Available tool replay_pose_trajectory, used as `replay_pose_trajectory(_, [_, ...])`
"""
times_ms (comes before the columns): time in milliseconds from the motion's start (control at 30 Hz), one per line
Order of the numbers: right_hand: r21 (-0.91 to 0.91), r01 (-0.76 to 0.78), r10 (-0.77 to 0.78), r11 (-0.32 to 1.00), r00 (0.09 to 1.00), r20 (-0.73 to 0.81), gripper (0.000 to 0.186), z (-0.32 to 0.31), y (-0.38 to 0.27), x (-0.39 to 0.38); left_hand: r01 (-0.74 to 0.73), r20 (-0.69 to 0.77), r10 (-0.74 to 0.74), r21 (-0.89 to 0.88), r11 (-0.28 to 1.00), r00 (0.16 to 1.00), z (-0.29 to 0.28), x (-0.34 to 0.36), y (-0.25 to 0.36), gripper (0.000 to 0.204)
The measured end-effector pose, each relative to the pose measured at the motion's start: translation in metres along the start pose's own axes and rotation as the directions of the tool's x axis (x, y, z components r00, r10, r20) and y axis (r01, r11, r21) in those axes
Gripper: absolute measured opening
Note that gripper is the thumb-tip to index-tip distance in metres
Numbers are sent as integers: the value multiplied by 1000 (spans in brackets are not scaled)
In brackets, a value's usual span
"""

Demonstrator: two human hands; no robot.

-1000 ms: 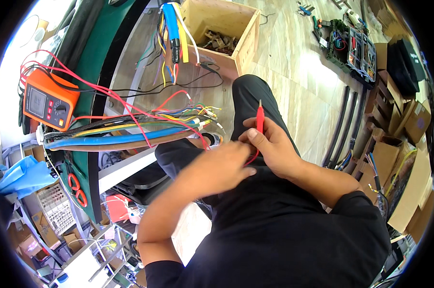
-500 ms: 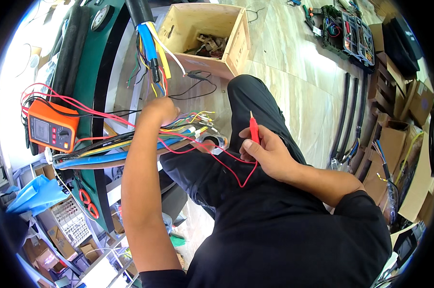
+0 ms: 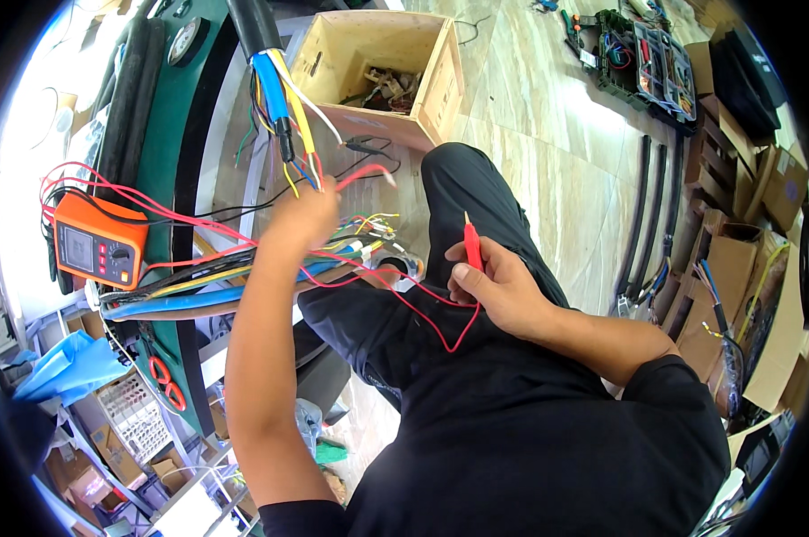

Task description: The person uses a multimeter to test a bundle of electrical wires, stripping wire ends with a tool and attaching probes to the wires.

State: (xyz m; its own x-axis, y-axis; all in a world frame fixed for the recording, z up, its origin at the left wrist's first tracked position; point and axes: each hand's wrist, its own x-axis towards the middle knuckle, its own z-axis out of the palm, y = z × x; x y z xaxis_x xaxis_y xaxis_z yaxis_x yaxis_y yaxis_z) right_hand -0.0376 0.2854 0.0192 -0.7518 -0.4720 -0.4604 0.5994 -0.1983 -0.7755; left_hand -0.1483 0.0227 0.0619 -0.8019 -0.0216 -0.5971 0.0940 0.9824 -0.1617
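My left hand [image 3: 308, 217] is closed at the loose ends of a thick black cable [image 3: 255, 29], pinching a red wire [image 3: 366, 173] whose pale tip points right. Beside these fingers hang the cable's blue core [image 3: 272, 82], yellow core [image 3: 304, 125] and white core [image 3: 313, 106]. My right hand [image 3: 505, 291] grips a red test probe [image 3: 472, 243], tip upward, above my lap. Its red lead loops left toward an orange multimeter [image 3: 100, 238] at the bench's edge. Below my left hand lies a second bundle of cables [image 3: 189, 294] with many thin coloured ends; my forearm hides part of it.
An open wooden box [image 3: 440, 98] with scraps inside stands on the floor ahead. The green bench [image 3: 182, 107] runs along the left, with red-handled scissors [image 3: 165, 383] on it. A toolbox [image 3: 646, 67], black cables [image 3: 646, 215] and cardboard boxes [image 3: 718, 277] are at the right.
My left hand has risen slightly and turned, and the red wire now sticks out to its right. The cable's cores have shifted a little. My right hand and the probe have barely moved.
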Motion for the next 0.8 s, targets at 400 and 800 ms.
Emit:
replay_pose_trajectory(400, [47, 156, -146, 987, 974, -173, 28, 0, -12, 8, -697, -652, 487, -89, 711, 580, -30, -160, 43, 26])
replay_pose_trajectory(800, [-95, 191, -188, 977, 981, 47, 30, 42, -11, 12, -822, -605, 558, -381, 424, 568, 8, -217, 15, 20])
